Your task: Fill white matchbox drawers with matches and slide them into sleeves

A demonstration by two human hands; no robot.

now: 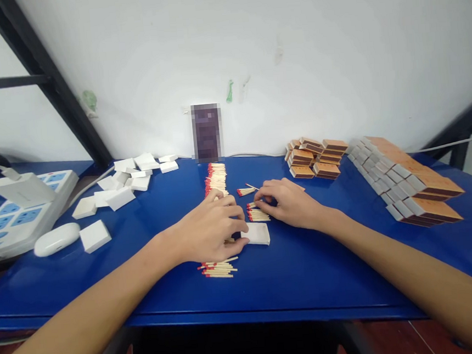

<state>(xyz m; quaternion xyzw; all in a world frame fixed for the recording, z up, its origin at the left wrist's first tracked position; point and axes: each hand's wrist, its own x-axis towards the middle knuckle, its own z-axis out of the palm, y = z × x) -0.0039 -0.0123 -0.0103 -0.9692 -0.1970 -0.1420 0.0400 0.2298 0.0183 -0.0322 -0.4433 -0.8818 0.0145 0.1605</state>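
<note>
My left hand (215, 228) is closed on the left end of a small white matchbox tray (258, 234), thumb at the near side and fingers at the far side. My right hand (288, 203) has its fingertips pinched together at a small pile of red-headed matches (258, 213) just beyond the tray. Beyond that pile, a few more matches (245, 191) lie beside the right fingers. A long row of matches (216, 174) runs back from the left hand, partly hidden under it. In front of that hand lies another loose group of matches (219, 269).
White box trays (116, 197) are scattered at the left, near a white oval case (57, 240) and a power strip (24, 217). Orange matchboxes (315, 158) stand back right, with a larger stack of matchboxes (410, 184) farther right. A pixelated dark rectangle (208, 132) stands against the wall.
</note>
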